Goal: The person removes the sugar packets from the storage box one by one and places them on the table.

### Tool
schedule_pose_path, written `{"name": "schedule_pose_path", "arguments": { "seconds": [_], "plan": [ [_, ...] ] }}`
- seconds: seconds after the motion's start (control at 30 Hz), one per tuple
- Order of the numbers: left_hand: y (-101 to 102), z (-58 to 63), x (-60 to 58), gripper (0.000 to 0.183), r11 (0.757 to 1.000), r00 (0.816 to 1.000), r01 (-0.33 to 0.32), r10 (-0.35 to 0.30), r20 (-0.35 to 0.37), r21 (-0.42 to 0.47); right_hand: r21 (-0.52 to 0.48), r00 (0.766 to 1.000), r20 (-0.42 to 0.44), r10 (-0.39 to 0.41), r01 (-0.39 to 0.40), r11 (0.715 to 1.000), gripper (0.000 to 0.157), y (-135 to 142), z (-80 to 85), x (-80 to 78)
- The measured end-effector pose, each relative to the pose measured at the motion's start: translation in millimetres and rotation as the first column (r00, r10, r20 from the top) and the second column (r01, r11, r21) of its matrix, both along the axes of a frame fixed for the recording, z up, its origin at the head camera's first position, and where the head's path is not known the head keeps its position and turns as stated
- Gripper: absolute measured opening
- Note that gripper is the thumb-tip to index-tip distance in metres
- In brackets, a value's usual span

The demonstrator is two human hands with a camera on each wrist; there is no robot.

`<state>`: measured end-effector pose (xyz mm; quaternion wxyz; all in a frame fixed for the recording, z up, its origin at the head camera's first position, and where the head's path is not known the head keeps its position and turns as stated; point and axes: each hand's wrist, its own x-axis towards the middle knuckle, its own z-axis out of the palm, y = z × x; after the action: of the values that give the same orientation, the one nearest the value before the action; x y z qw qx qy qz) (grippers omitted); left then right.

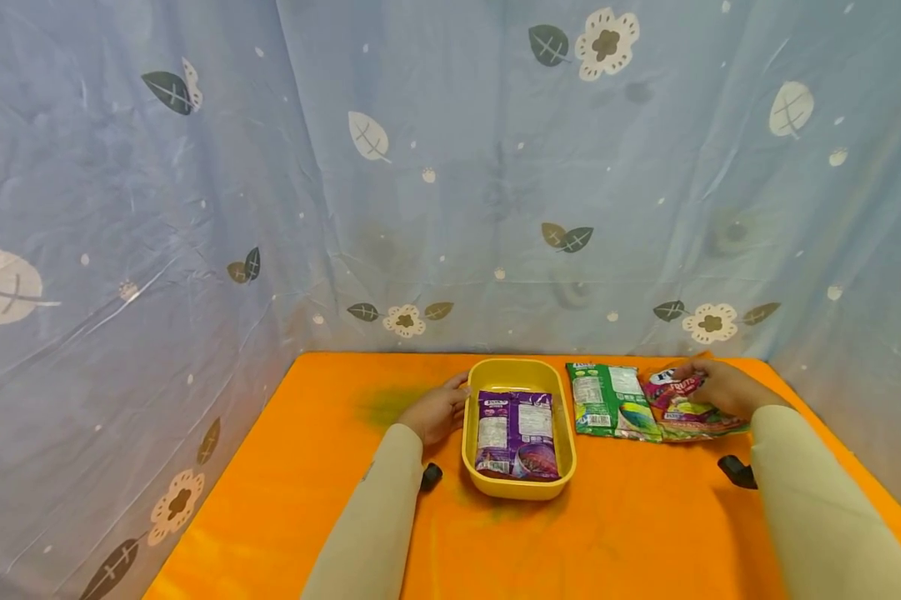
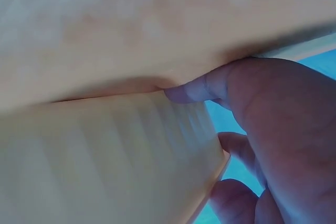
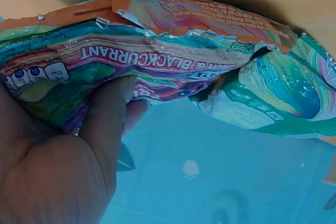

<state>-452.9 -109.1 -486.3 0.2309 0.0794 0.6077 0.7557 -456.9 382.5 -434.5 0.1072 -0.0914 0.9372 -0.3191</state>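
Observation:
My left hand (image 1: 437, 411) is at the left side of a yellow plastic tray (image 1: 519, 492). In the left wrist view its thumb lies against the tray's ribbed wall (image 2: 105, 156), with the other fingers curled at the tray's edge. Purple candy bags (image 1: 515, 436) lie side by side inside the tray. To the right, my right hand (image 1: 728, 390) grips a red and orange fruit candy bag (image 3: 157, 59), thumb on one face and fingers behind it. Beside that bag lie green candy bags (image 1: 608, 402), which it overlaps in the right wrist view.
An orange cloth (image 1: 600, 542) covers the table. Blue patterned curtains (image 1: 458, 167) rise along the back and both sides. Small black pieces (image 1: 431, 477) sit at both wrists. The tray stands close to the green bags.

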Motion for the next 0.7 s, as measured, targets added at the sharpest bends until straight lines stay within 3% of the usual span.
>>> {"name": "schedule_pose_path", "arguments": {
  "seconds": [0.4, 0.7],
  "plan": [
    [0, 4.1, 1.7, 0.054, 1.000, 1.000, -0.024, 0.024, 0.019, -0.012, -0.018, 0.992, -0.050, -0.115, 0.114, 0.993, 0.046, 9, -23.9, 6.7],
    [2, 2.3, 1.8, 0.056, 1.000, 0.999, -0.026, 0.027, 0.018, -0.009, -0.088, 0.988, -0.044, -0.146, 0.141, 0.986, 0.052, 14, -34.4, 14.7]
  ]
}}
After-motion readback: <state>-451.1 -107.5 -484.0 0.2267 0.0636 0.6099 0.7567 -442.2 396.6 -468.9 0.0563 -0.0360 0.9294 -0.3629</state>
